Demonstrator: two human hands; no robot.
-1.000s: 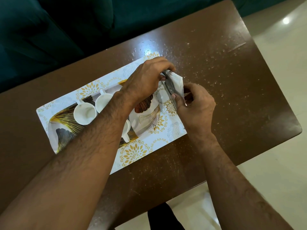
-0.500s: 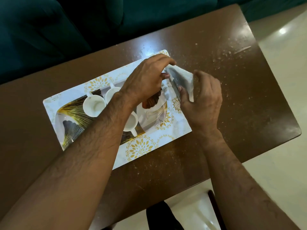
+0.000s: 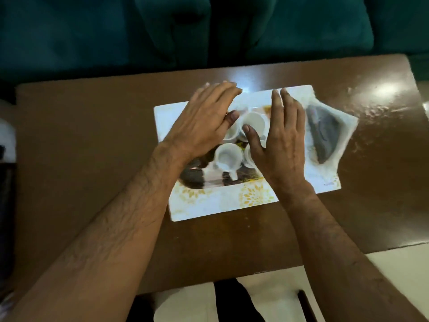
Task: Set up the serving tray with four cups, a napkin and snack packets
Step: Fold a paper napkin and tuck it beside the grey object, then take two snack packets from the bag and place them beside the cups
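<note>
A white serving tray (image 3: 216, 205) with gold flower prints lies on the brown table (image 3: 92, 147). Small white cups stand clustered in its middle: one near the front (image 3: 226, 158), one farther back (image 3: 254, 122), others partly hidden under my hands. At the tray's right end lies a white napkin (image 3: 343, 126) with a dark grey packet (image 3: 325, 133) on it. My left hand (image 3: 202, 124) hovers flat over the cups on the left, fingers spread. My right hand (image 3: 278, 140) hovers flat beside it, thumb near the back cup. Neither hand holds anything. The picture is blurred.
A dark teal sofa (image 3: 209, 31) runs along the table's far edge. Pale floor (image 3: 394, 270) shows at the near right, with a dark object (image 3: 234, 300) below the table's near edge. Bare table surface stretches left of the tray.
Both hands have let go of the napkin and packet, which now rest on the tray's right end. The hands moved over the cups, and the view swung so the tray sits squarer.
</note>
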